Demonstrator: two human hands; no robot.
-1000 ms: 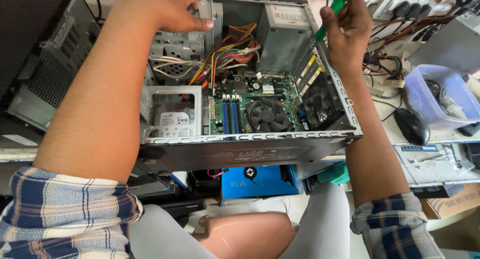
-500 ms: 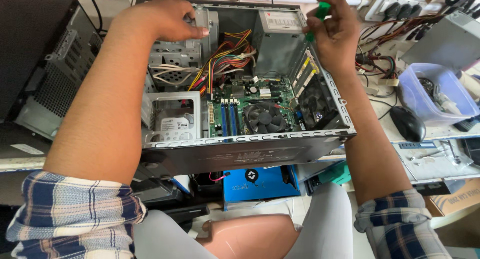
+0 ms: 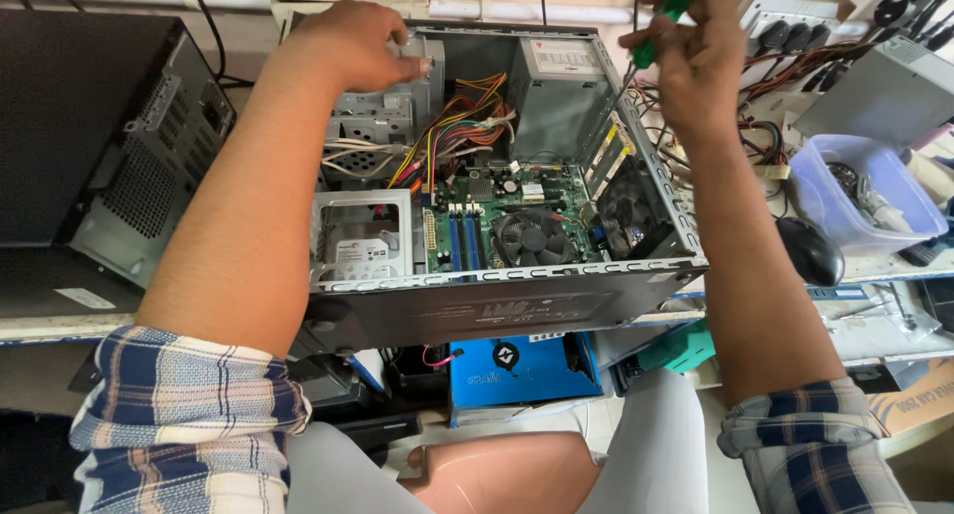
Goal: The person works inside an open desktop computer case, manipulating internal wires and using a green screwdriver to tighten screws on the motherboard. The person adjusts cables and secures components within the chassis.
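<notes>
An open grey computer case (image 3: pixel 497 305) lies on its side before me, showing a green motherboard (image 3: pixel 497 201), a round cooler fan (image 3: pixel 534 238), a hard drive (image 3: pixel 360 251) and coloured cables (image 3: pixel 457 122). My left hand (image 3: pixel 353 42) grips the far top edge of the case by the drive cage. My right hand (image 3: pixel 696 67) holds a green-handled screwdriver (image 3: pixel 661 22) at the case's far right corner, its shaft pointing down toward the rear panel.
A second black and grey computer case (image 3: pixel 109 146) lies at left. At right sit a translucent blue tub (image 3: pixel 860 191) with parts, a black mouse (image 3: pixel 810 251), a power strip (image 3: pixel 785 17) and tangled wires. A blue box (image 3: pixel 517 365) sits under the bench.
My right hand with the screwdriver has stayed at the case's far right corner, shifting slightly. The left hand keeps its grip on the top edge.
</notes>
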